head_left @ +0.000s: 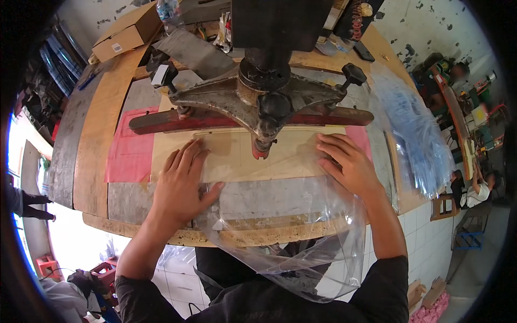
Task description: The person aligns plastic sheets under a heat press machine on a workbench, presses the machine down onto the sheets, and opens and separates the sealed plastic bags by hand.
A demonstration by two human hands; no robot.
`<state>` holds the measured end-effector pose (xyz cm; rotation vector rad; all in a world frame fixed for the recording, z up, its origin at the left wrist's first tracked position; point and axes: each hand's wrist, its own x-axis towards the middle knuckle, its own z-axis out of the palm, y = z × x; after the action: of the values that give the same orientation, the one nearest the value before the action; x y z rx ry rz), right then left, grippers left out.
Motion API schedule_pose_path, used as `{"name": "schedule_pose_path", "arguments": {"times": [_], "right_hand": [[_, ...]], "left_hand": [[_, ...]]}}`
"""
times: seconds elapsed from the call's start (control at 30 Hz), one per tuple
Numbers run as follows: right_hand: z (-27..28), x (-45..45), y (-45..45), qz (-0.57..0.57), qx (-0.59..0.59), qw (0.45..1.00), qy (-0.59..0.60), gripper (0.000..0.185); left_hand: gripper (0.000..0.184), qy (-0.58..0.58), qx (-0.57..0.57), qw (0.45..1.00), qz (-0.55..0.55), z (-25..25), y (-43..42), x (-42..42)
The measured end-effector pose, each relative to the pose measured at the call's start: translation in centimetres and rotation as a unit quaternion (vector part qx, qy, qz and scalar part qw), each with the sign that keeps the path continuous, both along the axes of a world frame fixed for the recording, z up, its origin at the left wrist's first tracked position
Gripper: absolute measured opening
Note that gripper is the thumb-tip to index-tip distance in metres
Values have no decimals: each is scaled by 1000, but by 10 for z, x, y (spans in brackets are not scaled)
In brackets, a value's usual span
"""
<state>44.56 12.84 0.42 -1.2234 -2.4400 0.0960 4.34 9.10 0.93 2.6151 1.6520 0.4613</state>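
A clear plastic sheet [323,237] lies on the work surface under a press and droops over the front edge toward my lap. Its far part covers a pale yellow panel [247,169]. My left hand [183,177] rests on the left side of the sheet, fingers stretched forward and thumb spread. On the right side, my right hand [347,164] touches the sheet with slightly bent fingers, the thumb apart from them. Just beyond both fingertips runs the press's long red bar [344,117], hanging from a worn metal head [264,102].
Pink sheeting [126,156] shows at both ends of the panel. A pile of clear plastic pieces [417,134] lies at the right. At the back are a cardboard box [126,35], a plastic bottle [168,12] and a phone [364,51]. Other people sit far right.
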Motion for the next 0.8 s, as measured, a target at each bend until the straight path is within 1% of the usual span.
{"name": "schedule_pose_path", "arguments": {"times": [0.17, 0.23, 0.37, 0.6, 0.8], "right_hand": [[2, -2, -1, -13, -9, 1000, 1, 36], [2, -3, -1, -20, -14, 1000, 18, 36], [5, -5, -1, -13, -13, 1000, 15, 37], [7, -11, -1, -27, -25, 998, 44, 34], [7, -12, 0, -25, -27, 998, 50, 34]], "left_hand": [[69, -1, 3, 1000, 6, 1, -1, 1], [69, 0, -7, 1000, 7, 3, -2, 1], [69, 3, 3, 1000, 12, -1, -4, 0], [69, -35, -3, 999, -1, -4, -3, -1], [69, -43, -9, 999, -4, -1, -3, -2]]}}
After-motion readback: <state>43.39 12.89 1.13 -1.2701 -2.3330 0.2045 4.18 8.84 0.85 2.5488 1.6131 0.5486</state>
